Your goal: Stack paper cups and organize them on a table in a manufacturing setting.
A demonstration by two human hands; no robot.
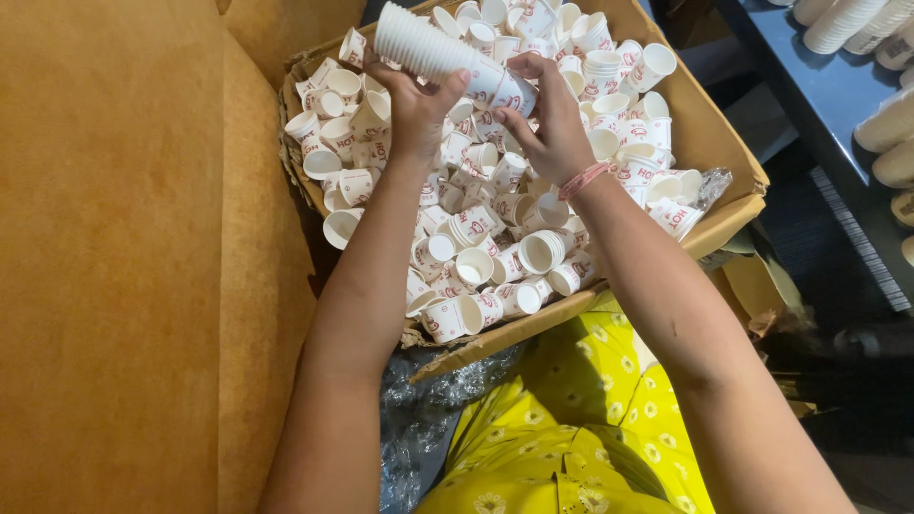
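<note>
Paper cups nested into 1 long stack point(433, 49) lie tilted across the top of the view, held over a cardboard box point(709, 133) that is heaped with loose cups point(495, 257) of the same kind, white with red printing. The stack slants from its ribbed white rims at the upper left down to its printed end at the lower right, above the middle of the heap.

The left hand point(414, 109) grips the stack from below near its middle, thumb pressed on the near side and fingers curled round the far side, closed on it. The right hand point(547, 124) is at the stack's lower end, its fingers bent and pinched at the last printed cup there, touching it; a pink band sits on that wrist point(583, 179). The 2 hands are near each other, only a short stretch of stack between them.

Loose cups in the box lie at every angle, some on their sides, some mouth up, with a few short nested groups among them. The box's near flap point(495, 338) sags over crinkled clear plastic point(428, 409) beside the person's lap, which is covered in yellow cloth with small white flowers point(581, 419). An ochre cushioned surface point(124, 266) fills the left side. At the upper right, more stacked white cups point(843, 24) rest on a dark blue surface point(809, 86).
</note>
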